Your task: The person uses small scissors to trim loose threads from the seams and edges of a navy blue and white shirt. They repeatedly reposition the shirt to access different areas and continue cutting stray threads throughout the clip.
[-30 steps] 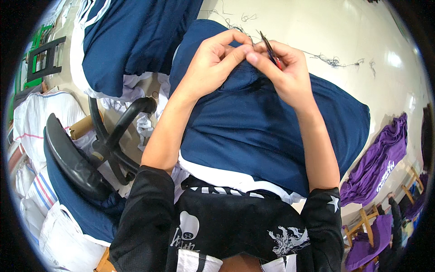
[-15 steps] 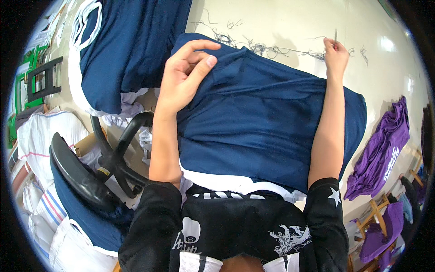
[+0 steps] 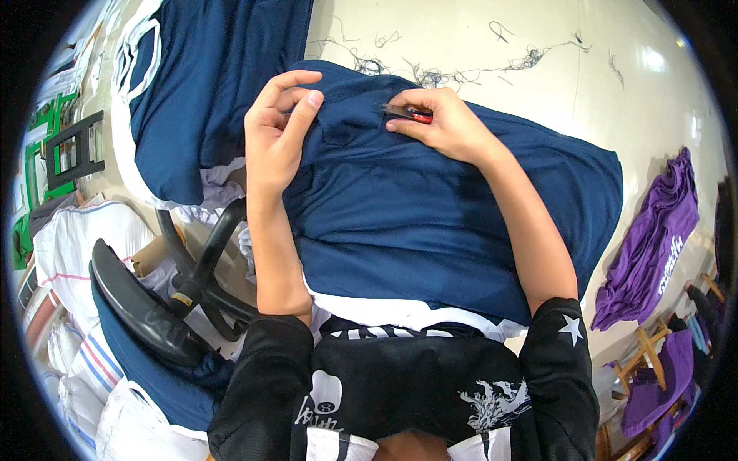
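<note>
A navy blue garment (image 3: 430,223) with a white edge lies spread in front of me, over my lap. On its far left part rests my left hand (image 3: 280,127), its index finger stretched out and its thumb apart from it; the other fingers are curled. Between thumb and index finger I see no object. My right hand (image 3: 438,123) is closed round small thread snips (image 3: 415,114) with a red and dark handle. Their pointed tip faces left, just over the navy cloth, a short way from the left thumb.
Dark loose threads (image 3: 453,77) lie strewn on the pale surface beyond the garment. More navy garments (image 3: 207,84) are piled at the left. A black chair (image 3: 146,307) and white sacks (image 3: 92,238) stand lower left. At the right lies a purple garment (image 3: 649,238).
My right hand has come from the far right, over the threads, back to the navy garment near my left hand. My left hand has shifted a little left and down.
</note>
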Action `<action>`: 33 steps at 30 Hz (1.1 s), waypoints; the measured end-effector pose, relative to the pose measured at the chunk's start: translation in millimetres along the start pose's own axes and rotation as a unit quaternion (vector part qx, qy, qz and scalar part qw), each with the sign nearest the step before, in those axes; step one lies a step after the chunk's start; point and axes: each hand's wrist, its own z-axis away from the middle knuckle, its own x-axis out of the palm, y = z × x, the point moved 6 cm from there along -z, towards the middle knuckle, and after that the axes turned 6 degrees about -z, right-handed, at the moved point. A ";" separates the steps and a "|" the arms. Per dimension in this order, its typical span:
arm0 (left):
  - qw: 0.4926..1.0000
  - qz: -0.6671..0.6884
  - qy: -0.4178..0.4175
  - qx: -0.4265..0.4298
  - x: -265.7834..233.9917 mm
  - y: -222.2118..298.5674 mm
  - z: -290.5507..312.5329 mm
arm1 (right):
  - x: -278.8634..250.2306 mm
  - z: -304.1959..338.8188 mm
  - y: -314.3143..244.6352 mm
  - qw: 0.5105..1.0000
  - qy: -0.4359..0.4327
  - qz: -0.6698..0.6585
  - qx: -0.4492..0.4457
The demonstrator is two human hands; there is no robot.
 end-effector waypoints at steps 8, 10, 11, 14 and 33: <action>0.997 0.011 0.072 -0.012 -17.2 -5.7 0.6 | -67.5 1.6 39.0 0.981 0.184 -0.003 0.067; 0.996 0.009 0.084 -0.016 -20.4 -7.3 1.8 | -121.1 11.3 69.2 0.961 0.251 0.072 0.089; 0.996 0.007 0.091 -0.017 -22.1 -8.1 2.2 | -148.8 21.6 77.6 0.943 0.271 0.162 0.108; 0.994 0.013 0.105 -0.022 -25.9 -12.5 0.8 | -214.3 61.7 81.6 0.880 0.290 0.312 0.210; 0.991 -0.132 -0.003 0.027 -13.5 18.9 -5.0 | -230.8 178.5 25.3 0.915 0.070 0.299 0.261</action>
